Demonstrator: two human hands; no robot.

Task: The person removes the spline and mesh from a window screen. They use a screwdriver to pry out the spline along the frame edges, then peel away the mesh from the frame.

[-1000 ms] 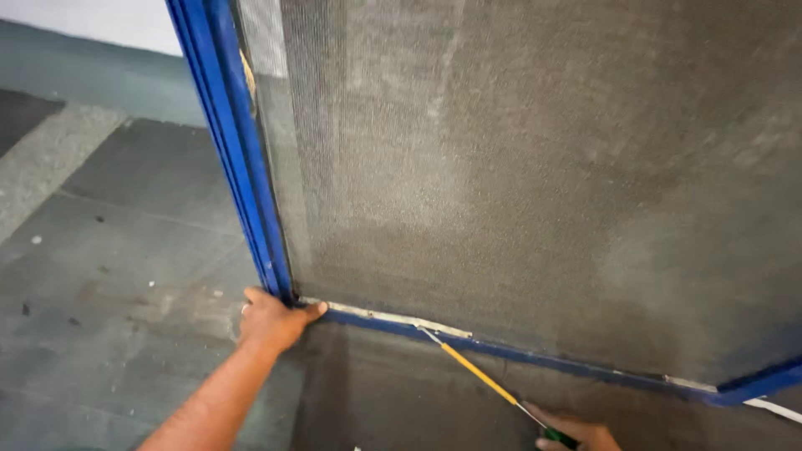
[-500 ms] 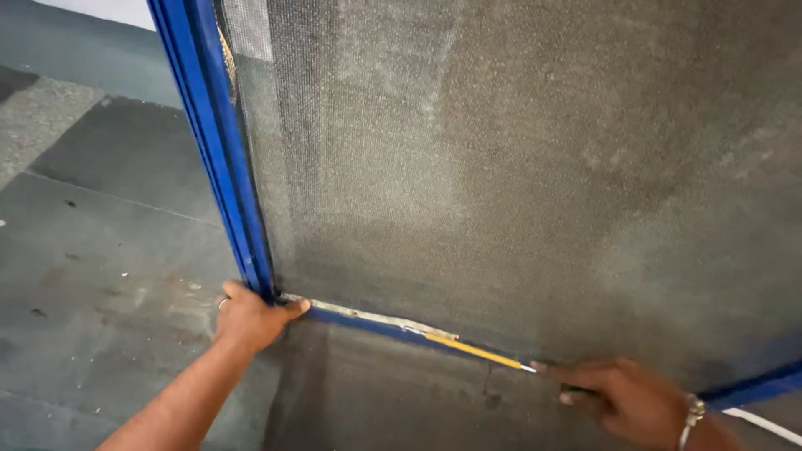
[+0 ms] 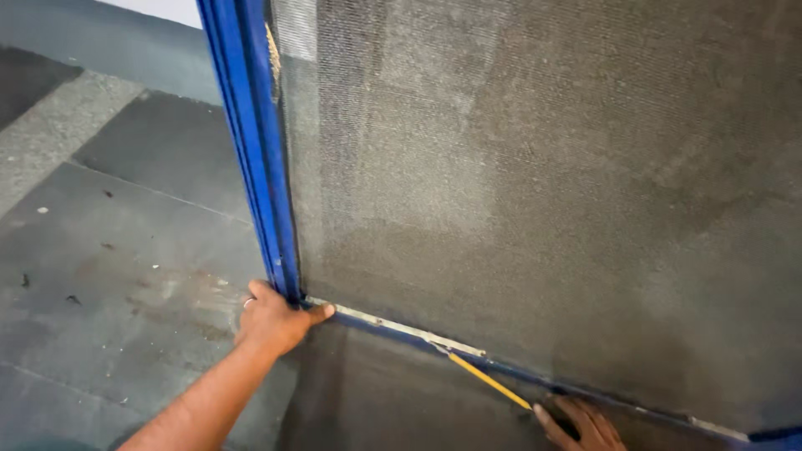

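A blue metal frame [image 3: 251,142] with grey mesh screen [image 3: 543,192] stands upright on the floor. My left hand [image 3: 274,319] grips the frame's lower corner, where the upright meets the bottom rail [image 3: 501,367]. My right hand [image 3: 581,424] is at the picture's bottom edge, closed around a thin yellow-shafted tool [image 3: 489,380]. The tool's tip rests against the pale strip [image 3: 393,326] that runs along the bottom rail. Part of my right hand is cut off by the picture's edge.
Grey stone floor tiles [image 3: 109,250] with specks of debris spread to the left of the frame. A lighter tile band [image 3: 58,134] runs diagonally at the far left. A white wall edge [image 3: 167,10] shows at the top.
My right hand has slid down and right along the bottom rail, and the tool's tip has moved right with it. My left hand keeps its grip on the corner.
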